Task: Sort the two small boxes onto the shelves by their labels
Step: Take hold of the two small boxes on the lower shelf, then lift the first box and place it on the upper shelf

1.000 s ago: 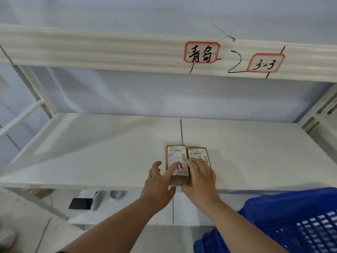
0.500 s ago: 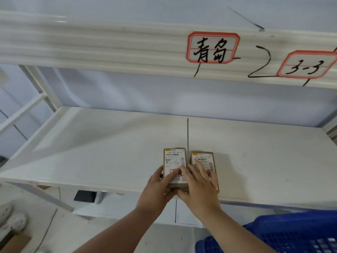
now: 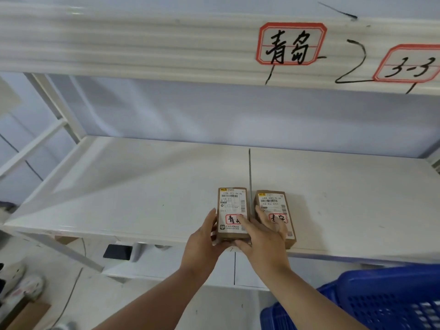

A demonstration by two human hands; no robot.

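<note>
Two small brown boxes lie side by side at the front of the white shelf (image 3: 142,186), each with a white shipping label and a red-framed handwritten sticker. My left hand (image 3: 202,244) cups the near left side of the left box (image 3: 232,206). My right hand (image 3: 264,239) rests across both, its fingers on the left box's right edge and over the near half of the right box (image 3: 276,201), partly hiding the stickers. On the beam above, a red-framed label (image 3: 291,44) has two handwritten characters; another label (image 3: 408,63) reads 3-3.
A blue plastic crate (image 3: 381,301) stands at the lower right below the shelf. A dark seam (image 3: 250,170) splits the shelf board down its middle. A lower shelf holds a black object (image 3: 117,252). White uprights frame the left side.
The view has moved closer to the shelf. Both hands have slid back toward the near ends of the boxes, uncovering more of their labels. The boxes remain on the shelf.
</note>
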